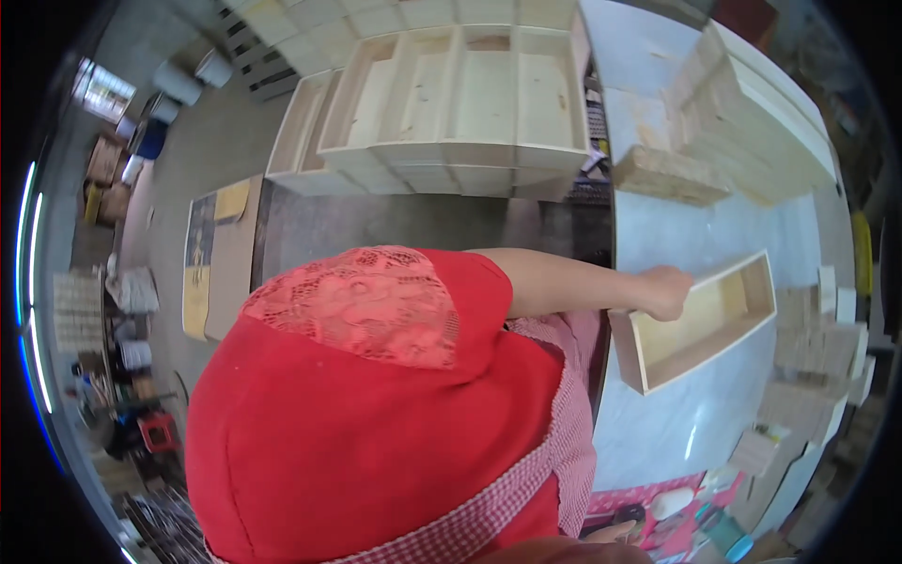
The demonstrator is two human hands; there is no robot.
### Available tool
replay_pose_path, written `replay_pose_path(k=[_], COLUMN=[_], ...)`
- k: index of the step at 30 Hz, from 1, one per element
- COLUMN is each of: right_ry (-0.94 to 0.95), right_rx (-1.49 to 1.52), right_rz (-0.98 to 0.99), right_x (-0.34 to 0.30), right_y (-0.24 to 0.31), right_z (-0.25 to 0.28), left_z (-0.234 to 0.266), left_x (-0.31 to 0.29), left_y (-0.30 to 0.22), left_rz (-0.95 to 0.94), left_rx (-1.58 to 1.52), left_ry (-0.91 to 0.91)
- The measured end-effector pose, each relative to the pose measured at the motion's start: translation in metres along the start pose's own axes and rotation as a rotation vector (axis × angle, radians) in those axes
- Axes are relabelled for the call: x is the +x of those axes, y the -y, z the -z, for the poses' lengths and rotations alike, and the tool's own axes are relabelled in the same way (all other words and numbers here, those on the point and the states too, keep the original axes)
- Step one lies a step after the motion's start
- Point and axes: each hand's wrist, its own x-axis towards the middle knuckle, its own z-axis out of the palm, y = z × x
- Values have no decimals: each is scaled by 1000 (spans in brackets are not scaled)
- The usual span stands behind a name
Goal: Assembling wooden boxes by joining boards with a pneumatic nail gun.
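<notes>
An open, shallow rectangular box of pale wood (700, 320) lies slantwise on the white-blue tabletop at the right. My left hand (665, 291), at the end of a bare arm reaching across from a red sleeve, is closed over the rim of its long far side, near the left corner. The box's inside shows a bare wooden bottom. Low in the picture, my right hand (613, 533) shows only in part beside a small dark object (629, 515). Its fingers are mostly cut off or hidden, so what it holds cannot be made out.
Several similar wooden boxes (451, 155) stand stacked at the back. Wooden boards (752, 122) and a wood block (669, 175) rest on the table's far part. Small pale blocks (813, 357) line the right edge. A clear bottle with a blue cap (723, 531) lies near the front.
</notes>
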Motion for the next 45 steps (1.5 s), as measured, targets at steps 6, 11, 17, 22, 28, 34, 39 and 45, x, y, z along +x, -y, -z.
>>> replay_pose_path(k=[6, 11, 17, 22, 28, 34, 39, 45], right_ry=[30, 137, 261, 356, 280, 368, 379, 322], right_rx=[350, 332, 380, 295, 285, 262, 263, 488], right_rz=[-49, 7, 65, 126, 88, 78, 66, 82], right_x=[23, 33, 52, 48, 26, 24, 15, 5], right_y=[54, 55, 112, 157, 182, 209, 211, 219], right_z=[-1, -42, -49, -34, -18, 0, -5, -11], left_z=[73, 220, 366, 374, 365, 358, 371, 376], left_x=[-70, -199, -420, -496, -469, -454, -428, -462], left_y=[28, 92, 192, 338, 403, 436, 436, 495], left_rz=[-216, -64, 273, 601, 752, 743, 821, 802], left_rx=[-494, -324, -101, 32, -143, -89, 62, -120], left_ry=[-271, -957, -1203, -1376, -1195, -1085, -996, -932])
